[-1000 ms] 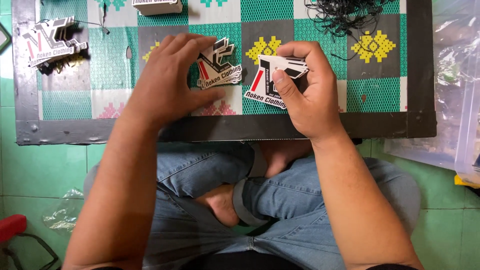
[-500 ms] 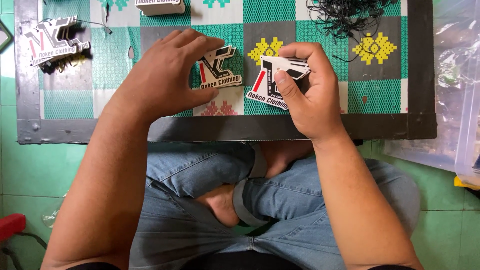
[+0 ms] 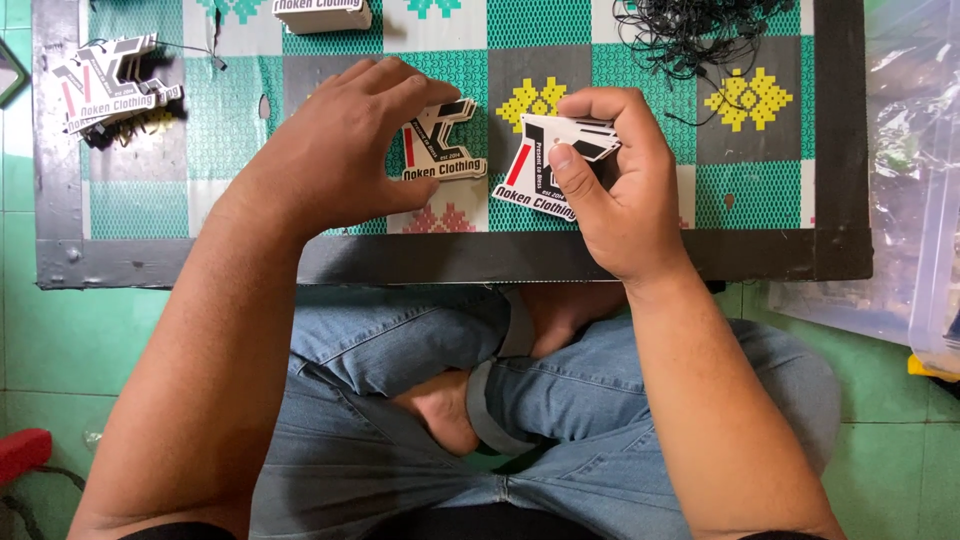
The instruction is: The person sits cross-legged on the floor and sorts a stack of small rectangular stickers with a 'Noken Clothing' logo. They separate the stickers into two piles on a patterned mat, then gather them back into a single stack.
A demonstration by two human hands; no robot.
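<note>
On the low table with a patterned green mat, my left hand rests with its fingertips pinching the edge of a white, black and red die-cut paper tag lying flat. My right hand holds a small stack of the same tags, thumb pressed on the top one, tilted just above the mat. The two groups of tags lie side by side, a little apart.
A pile of similar tags with black strings lies at the far left. A tangle of black cords sits at the top right, a white box at the top edge. Clear plastic bags lie right of the table.
My left hand has shifted slightly with its tag; the right hand keeps hold of its stack. The view has drifted a little.
</note>
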